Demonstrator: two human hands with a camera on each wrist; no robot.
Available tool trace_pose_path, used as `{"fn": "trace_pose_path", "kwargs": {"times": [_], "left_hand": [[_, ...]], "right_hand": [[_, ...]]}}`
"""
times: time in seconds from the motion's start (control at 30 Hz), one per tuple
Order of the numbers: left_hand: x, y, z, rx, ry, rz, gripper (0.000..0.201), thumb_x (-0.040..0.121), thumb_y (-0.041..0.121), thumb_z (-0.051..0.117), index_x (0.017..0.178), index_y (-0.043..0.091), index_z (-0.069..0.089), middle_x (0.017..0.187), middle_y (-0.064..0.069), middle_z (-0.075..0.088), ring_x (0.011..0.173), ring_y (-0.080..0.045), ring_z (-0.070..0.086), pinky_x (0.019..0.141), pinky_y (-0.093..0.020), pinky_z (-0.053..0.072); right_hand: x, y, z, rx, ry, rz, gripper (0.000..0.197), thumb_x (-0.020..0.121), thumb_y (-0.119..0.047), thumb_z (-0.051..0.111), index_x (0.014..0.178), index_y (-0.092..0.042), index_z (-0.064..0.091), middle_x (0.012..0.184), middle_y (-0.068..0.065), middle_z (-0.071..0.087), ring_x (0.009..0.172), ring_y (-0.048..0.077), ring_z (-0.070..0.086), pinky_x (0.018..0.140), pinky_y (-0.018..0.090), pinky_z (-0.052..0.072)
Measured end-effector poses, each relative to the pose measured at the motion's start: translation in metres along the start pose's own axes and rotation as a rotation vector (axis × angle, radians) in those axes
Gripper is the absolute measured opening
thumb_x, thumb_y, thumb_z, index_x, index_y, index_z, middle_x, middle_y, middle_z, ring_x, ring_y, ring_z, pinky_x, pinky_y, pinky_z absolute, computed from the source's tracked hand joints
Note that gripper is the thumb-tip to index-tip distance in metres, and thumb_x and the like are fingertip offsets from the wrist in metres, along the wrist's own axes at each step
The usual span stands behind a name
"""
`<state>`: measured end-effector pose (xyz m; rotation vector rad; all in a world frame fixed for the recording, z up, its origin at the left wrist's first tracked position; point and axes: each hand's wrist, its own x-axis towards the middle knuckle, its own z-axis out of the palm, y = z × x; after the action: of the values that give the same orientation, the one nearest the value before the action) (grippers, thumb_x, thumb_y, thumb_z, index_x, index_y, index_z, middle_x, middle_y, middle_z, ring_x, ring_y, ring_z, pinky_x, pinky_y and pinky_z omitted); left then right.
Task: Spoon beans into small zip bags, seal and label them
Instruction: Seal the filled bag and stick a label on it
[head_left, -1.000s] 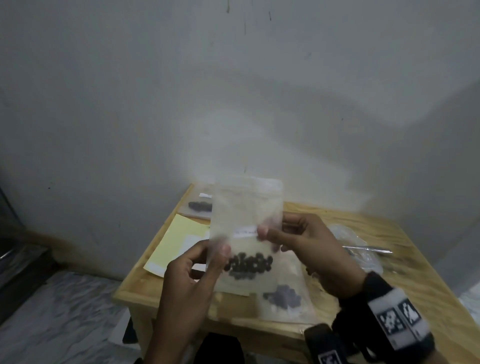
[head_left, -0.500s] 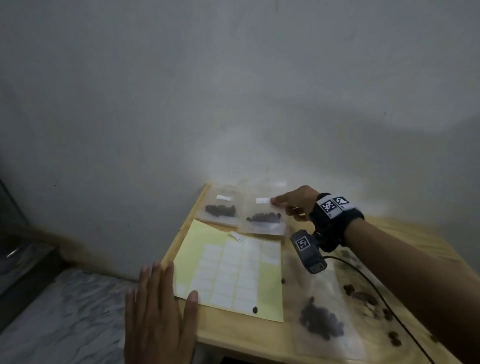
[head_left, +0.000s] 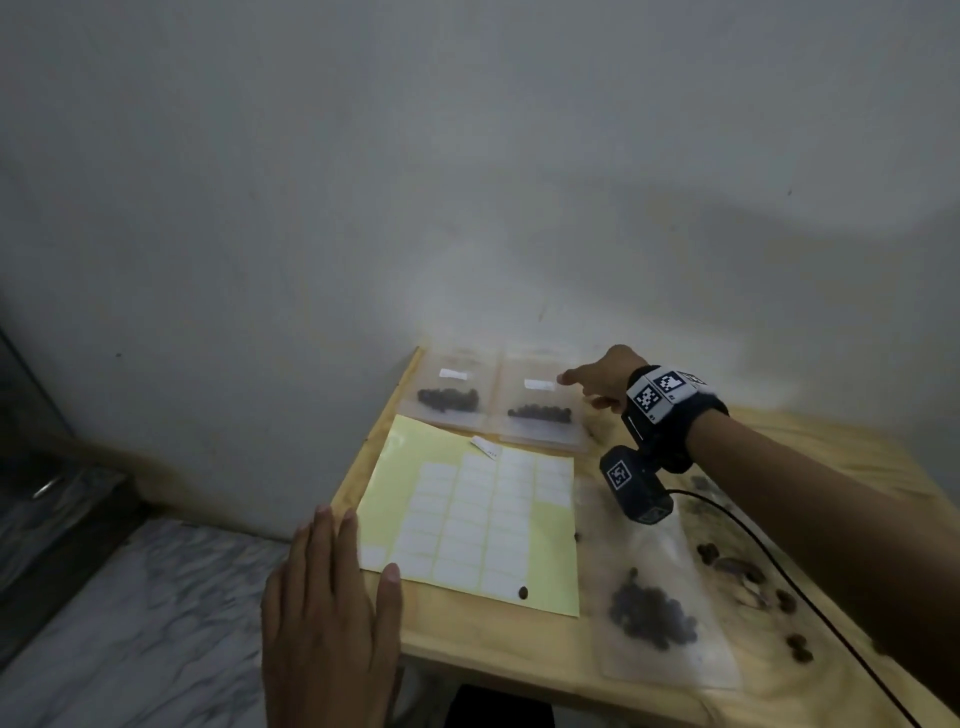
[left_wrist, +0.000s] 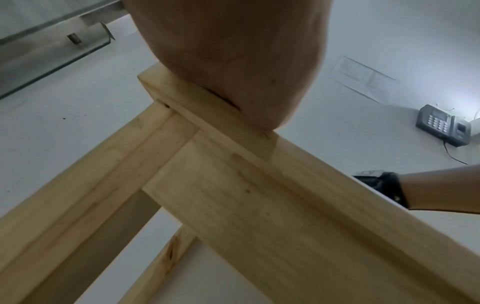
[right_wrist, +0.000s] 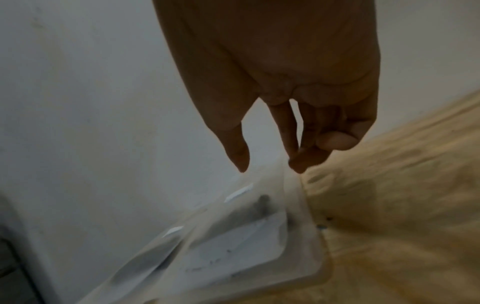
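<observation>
Two labelled zip bags of dark beans lie side by side at the table's far left: one bag (head_left: 448, 396) and a second bag (head_left: 540, 413), (right_wrist: 249, 222) to its right. My right hand (head_left: 581, 389), (right_wrist: 269, 167) hovers at the second bag's upper right corner, thumb and fingers spread and holding nothing. My left hand (head_left: 332, 587), (left_wrist: 233, 61) rests flat on the table's near-left corner with its fingers straight. A yellow label sheet (head_left: 467, 519) lies between them. A third bag with beans (head_left: 654, 613) lies near the front right.
Loose beans (head_left: 748, 571) and a black cable (head_left: 779, 561) are scattered on the right of the wooden table (head_left: 519, 649). One bean (head_left: 522, 591) and a peeled label (head_left: 484, 447) sit on the sheet. The wall stands right behind the bags.
A second ago both hands held the bag up. The right hand then laid it beside the first bag and let go; the left hand dropped to the table corner.
</observation>
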<state>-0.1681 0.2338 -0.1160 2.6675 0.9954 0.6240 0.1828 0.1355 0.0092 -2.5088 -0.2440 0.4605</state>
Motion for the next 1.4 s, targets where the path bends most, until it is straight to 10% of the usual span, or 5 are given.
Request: {"fn": "trace_pose_path", "kwargs": {"times": [0.3,0.57,0.87,1.07,1.4], "left_hand": [[0.0,0.015,-0.022,-0.176,-0.028,-0.077,0.09,0.084,0.07,0.014,0.156,0.017,0.02,0.164,-0.007,0.019,0.151,-0.024,0.013,0.122,-0.047,0.015],[-0.022,0.132,-0.052,-0.165,0.075,0.15,0.036,0.09,0.045,0.05,0.119,0.029,0.064,0.107,0.006,0.06,0.105,-0.018,0.049,0.087,-0.037,0.038],[-0.034,0.186,-0.028,0.123,-0.182,0.058,0.045,0.091,0.056,0.035,0.102,0.023,0.063,0.11,0.003,0.063,0.112,-0.021,0.046,0.096,-0.041,0.033],[-0.035,0.193,-0.022,0.105,-0.163,0.023,0.045,0.092,0.059,0.036,0.099,0.023,0.062,0.109,0.004,0.063,0.11,-0.019,0.047,0.095,-0.04,0.033],[-0.033,0.194,-0.027,-0.493,0.013,-0.073,0.019,0.087,0.038,0.067,0.096,0.027,0.054,0.087,0.011,0.061,0.087,-0.012,0.057,0.078,-0.029,0.045]], "right_hand": [[-0.098,0.026,-0.059,-0.037,-0.059,-0.197,0.041,0.09,-0.039,0.072,0.116,-0.008,0.07,0.109,0.003,0.074,0.09,0.022,0.072,0.079,0.034,0.055],[-0.193,0.118,-0.062,-0.054,0.035,-0.269,0.027,0.088,-0.041,0.074,0.105,-0.02,0.076,0.098,-0.003,0.073,0.081,0.012,0.069,0.073,0.032,0.06],[-0.215,0.17,-0.034,-0.179,0.043,-0.181,0.033,0.09,-0.046,0.068,0.067,-0.023,0.07,0.066,-0.006,0.066,0.063,0.009,0.06,0.058,0.026,0.046],[-0.21,0.178,-0.017,-0.158,0.074,-0.149,0.032,0.088,-0.05,0.069,0.075,-0.022,0.078,0.073,-0.006,0.074,0.071,0.006,0.067,0.077,0.032,0.06],[-0.219,0.184,-0.022,0.235,0.158,-0.212,0.007,0.088,-0.029,0.073,0.085,-0.024,0.069,0.085,-0.007,0.069,0.083,0.008,0.063,0.081,0.034,0.057]]}}
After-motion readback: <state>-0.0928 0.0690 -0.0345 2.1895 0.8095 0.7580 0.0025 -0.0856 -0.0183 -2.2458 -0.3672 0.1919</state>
